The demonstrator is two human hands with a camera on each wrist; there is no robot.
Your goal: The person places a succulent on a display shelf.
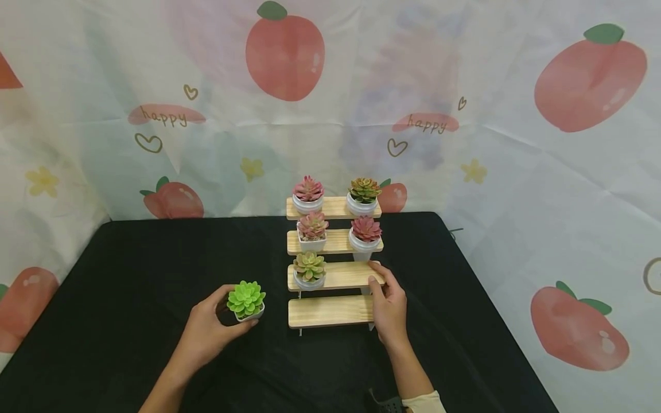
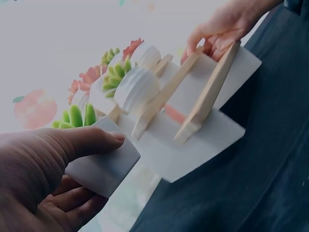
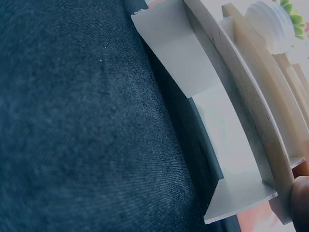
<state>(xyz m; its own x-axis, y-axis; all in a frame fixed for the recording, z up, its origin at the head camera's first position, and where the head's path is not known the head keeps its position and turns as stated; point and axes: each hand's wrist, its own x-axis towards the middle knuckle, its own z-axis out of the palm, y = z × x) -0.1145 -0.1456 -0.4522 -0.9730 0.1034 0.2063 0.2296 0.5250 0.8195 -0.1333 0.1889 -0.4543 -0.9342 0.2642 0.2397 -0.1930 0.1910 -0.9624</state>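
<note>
My left hand holds a bright green artificial succulent in a small white pot, left of a stepped wooden stand. In the left wrist view the thumb lies along the side of the white pot, with fingers beneath it. My right hand grips the right end of the stand's lower boards. On the third board from the top, a pale green succulent stands at the left. The lowest board carries no pot.
Higher on the stand are a pink succulent, a green-brown succulent, a pale pink succulent and a dark red succulent. The stand rests on a black tablecloth. A fruit-printed cloth hangs behind.
</note>
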